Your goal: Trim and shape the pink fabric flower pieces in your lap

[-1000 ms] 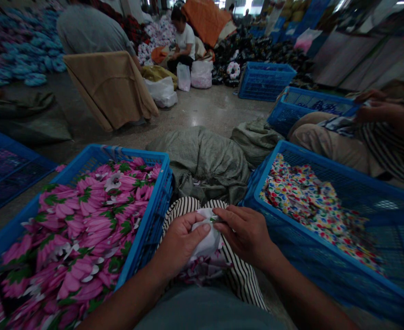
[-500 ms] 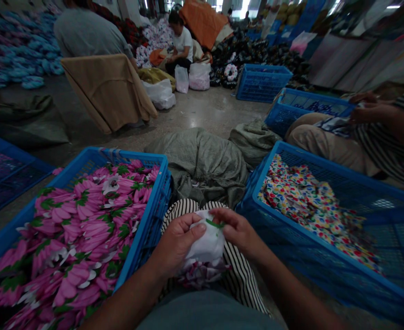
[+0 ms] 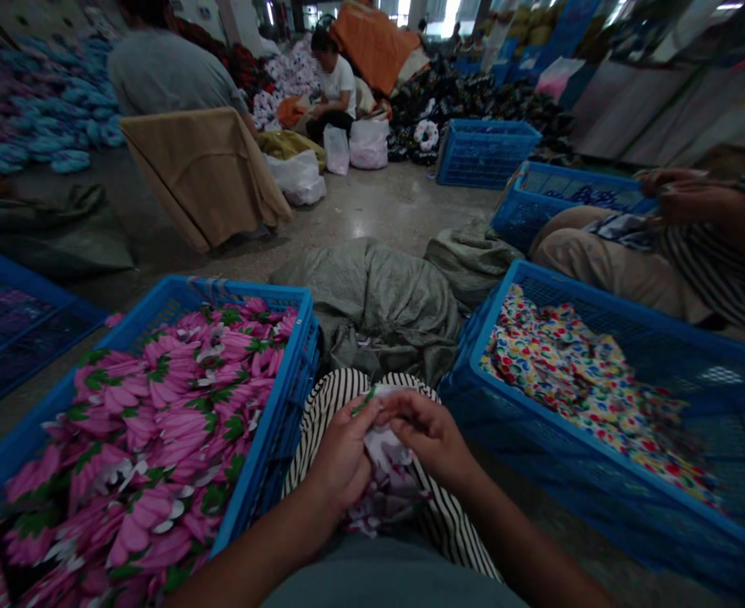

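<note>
Over my lap, my left hand (image 3: 345, 453) pinches the top of a white and pink cloth piece (image 3: 390, 477) between thumb and fingers. A narrow green strip (image 3: 365, 401) sticks out above that thumb. My right hand (image 3: 432, 431) is closed at the same upper edge, its fingertips touching the cloth close to my left thumb. The lower part of the cloth hangs crumpled between my wrists, white with pinkish patches. What lies right under the fingertips is hidden.
Pink and green cloth pieces fill a blue crate (image 3: 306, 295) at left. Another blue crate (image 3: 474, 355) at right holds colourful printed cloth. A grey-green sack (image 3: 372, 291) lies ahead. A co-worker's hands (image 3: 695, 194) work at far right; other people sit beyond a draped chair (image 3: 204, 169).
My hands have drawn together at the cloth's top edge. The green strip has shifted from my right fingers to above my left thumb, and the cloth now hangs more crumpled.
</note>
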Motion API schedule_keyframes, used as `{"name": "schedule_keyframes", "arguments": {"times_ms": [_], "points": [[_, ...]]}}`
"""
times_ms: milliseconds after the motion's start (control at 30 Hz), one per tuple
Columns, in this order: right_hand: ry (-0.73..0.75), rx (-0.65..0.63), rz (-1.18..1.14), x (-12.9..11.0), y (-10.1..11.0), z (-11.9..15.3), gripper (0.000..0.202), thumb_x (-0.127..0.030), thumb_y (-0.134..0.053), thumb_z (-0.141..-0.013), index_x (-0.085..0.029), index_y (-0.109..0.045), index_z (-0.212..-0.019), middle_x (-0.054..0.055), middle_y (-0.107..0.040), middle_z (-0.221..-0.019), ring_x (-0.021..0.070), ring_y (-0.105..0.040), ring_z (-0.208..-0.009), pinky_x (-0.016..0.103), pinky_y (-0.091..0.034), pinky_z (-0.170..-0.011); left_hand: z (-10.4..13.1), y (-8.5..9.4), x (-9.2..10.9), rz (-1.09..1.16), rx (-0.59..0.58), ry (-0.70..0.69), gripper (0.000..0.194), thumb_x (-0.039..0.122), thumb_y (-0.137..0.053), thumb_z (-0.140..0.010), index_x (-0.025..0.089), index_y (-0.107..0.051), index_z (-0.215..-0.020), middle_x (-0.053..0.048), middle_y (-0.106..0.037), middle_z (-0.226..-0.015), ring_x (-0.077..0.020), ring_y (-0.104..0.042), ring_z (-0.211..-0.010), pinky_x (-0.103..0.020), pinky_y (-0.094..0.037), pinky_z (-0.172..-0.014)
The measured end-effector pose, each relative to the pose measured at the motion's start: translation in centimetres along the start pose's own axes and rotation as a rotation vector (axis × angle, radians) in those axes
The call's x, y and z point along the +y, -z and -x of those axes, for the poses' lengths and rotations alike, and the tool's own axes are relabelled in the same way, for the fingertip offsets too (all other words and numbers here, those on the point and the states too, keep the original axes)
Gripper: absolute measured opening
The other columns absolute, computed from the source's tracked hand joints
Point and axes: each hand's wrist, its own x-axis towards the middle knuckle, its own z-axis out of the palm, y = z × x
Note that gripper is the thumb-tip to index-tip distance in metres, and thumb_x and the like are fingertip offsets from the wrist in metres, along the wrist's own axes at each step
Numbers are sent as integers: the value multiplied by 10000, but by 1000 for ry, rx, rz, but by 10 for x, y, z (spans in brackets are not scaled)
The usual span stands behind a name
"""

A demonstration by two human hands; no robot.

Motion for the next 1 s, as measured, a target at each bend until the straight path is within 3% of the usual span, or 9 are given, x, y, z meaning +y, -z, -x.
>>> {"name": "schedule_keyframes", "arguments": {"times_ms": [100, 233, 333, 433, 533, 700, 833, 1000], "points": [[-55, 204, -102, 3, 9, 1, 133, -285, -600, -729, -182, -558, -802, 14, -615, -706, 124, -525, -593, 222, -399, -535, -5, 2, 0, 74, 129, 28, 187, 150, -667, -671, 135, -593, -842, -54, -691, -727, -161, -646, -635, -270, -508, -635], [-100, 353, -107, 8, 22, -4, 162, -298, -636, -712, -186, -562, -802, -34, -503, -661, 61, -357, -452, 177, -264, -400, -2, 5, 7, 53, 154, 5, 262, 120, -655, -682, 150, -559, -923, -58, -701, -762, -161, -655, -639, -271, -524, -618], [-142, 315, -248, 12, 26, -6, 212, -370, -572, -765, -189, -547, -873, -47, -460, -626, 48, -257, -408, 173, -173, -369, 2, 1, 10, 44, 142, -3, 215, 110, -634, -700, 158, -555, -894, -48, -702, -759, -146, -653, -624, -255, -528, -600], [-106, 219, -249, 15, 26, -3, 282, -426, -496, -812, -175, -566, -921, -25, -477, -647, 58, -277, -429, 180, -160, -381, 5, -2, 12, 35, 166, -23, 185, 104, -627, -706, 158, -558, -869, -34, -698, -741, -133, -652, -615, -236, -529, -594], [-29, 152, -110, 16, 26, 2, 296, -427, -475, -827, -173, -605, -901, -11, -504, -654, 79, -359, -473, 191, -234, -409, 6, -4, 14, 15, 155, -32, 217, 118, -638, -701, 160, -557, -898, -32, -695, -741, -144, -658, -647, -247, -535, -619], [144, 183, 160, 14, 26, 2, 201, -322, -500, -820, -192, -633, -897, 25, -614, -775, 153, -545, -679, 254, -413, -593, 9, -7, 13, -22, 154, -18, 263, 136, -650, -693, 160, -549, -934, -45, -692, -764, -164, -662, -668, -273, -541, -635], [295, 218, 351, 9, 27, 0, 178, -223, -516, -802, -193, -636, -929, 43, -656, -818, 176, -590, -738, 276, -443, -662, 10, -8, 12, -31, 166, -13, 273, 137, -649, -695, 162, -543, -945, -46, -692, -771, -160, -660, -662, -270, -540, -628], [351, 216, 502, 4, 27, 1, 192, -195, -488, -816, -191, -632, -943, 58, -661, -836, 177, -607, -758, 272, -454, -663, 11, -7, 12, -28, 156, -16, 267, 145, -668, -678, 163, -548, -915, -31, -690, -755, -145, -653, -630, -259, -538, -613]]}}
